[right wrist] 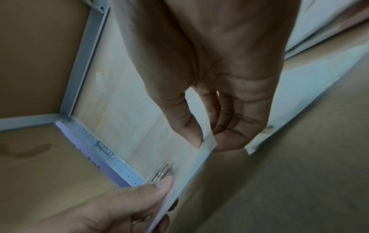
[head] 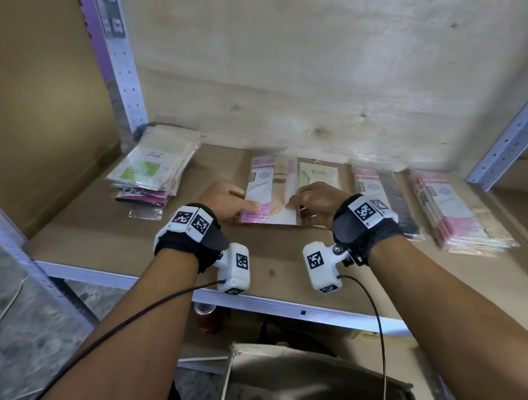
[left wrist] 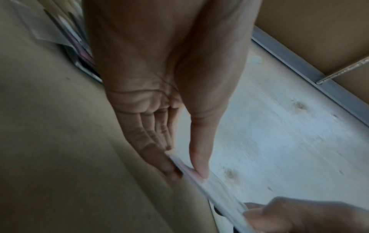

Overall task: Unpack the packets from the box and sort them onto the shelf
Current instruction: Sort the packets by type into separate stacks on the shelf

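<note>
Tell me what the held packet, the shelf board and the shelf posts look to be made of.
Packet: glossy clear plastic sleeve over a printed pink-and-white card, judging by the sheen and its thin bending edge between the fingers.
Shelf board: matte brown, probably fibreboard or cardboard; no grain shows.
Posts: pale painted metal, given the rows of punched holes.

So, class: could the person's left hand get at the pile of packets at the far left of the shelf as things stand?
Probably yes: the pile lies just left of the left hand with bare shelf board between. But that hand is pinching the pink packet and must let go first.
</note>
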`<act>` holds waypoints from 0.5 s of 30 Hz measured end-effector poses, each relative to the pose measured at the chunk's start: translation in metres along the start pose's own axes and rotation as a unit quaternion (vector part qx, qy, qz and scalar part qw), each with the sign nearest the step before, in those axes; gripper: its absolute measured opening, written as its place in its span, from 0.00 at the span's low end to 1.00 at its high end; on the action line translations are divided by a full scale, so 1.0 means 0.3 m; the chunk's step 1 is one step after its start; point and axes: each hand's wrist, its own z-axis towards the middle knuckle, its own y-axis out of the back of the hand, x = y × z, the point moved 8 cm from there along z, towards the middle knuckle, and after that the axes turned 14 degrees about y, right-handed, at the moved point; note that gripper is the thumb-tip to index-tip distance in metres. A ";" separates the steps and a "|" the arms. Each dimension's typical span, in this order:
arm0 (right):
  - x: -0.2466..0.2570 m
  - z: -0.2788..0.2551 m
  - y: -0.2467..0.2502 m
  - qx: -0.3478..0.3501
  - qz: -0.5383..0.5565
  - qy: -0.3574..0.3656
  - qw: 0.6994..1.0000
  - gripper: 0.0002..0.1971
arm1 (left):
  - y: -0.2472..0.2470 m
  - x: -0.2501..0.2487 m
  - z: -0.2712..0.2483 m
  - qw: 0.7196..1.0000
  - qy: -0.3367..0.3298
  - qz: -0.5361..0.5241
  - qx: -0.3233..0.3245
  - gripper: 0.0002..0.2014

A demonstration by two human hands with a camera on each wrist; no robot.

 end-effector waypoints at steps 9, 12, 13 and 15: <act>0.046 0.060 -0.032 -0.022 -0.121 -0.019 0.992 0.21 | 0.056 0.000 0.045 0.999 -0.012 0.014 -0.047 0.09; 0.047 0.058 -0.035 -0.033 -0.127 -0.018 0.991 0.23 | 0.081 -0.006 0.047 0.996 -0.012 0.018 -0.089 0.13; 0.045 0.057 -0.038 -0.032 -0.125 -0.020 0.991 0.21 | 0.087 -0.005 0.052 0.995 -0.012 0.019 -0.097 0.14; 0.041 0.053 -0.046 -0.025 -0.121 -0.024 0.992 0.19 | 0.083 0.001 0.058 0.996 -0.008 0.017 -0.087 0.10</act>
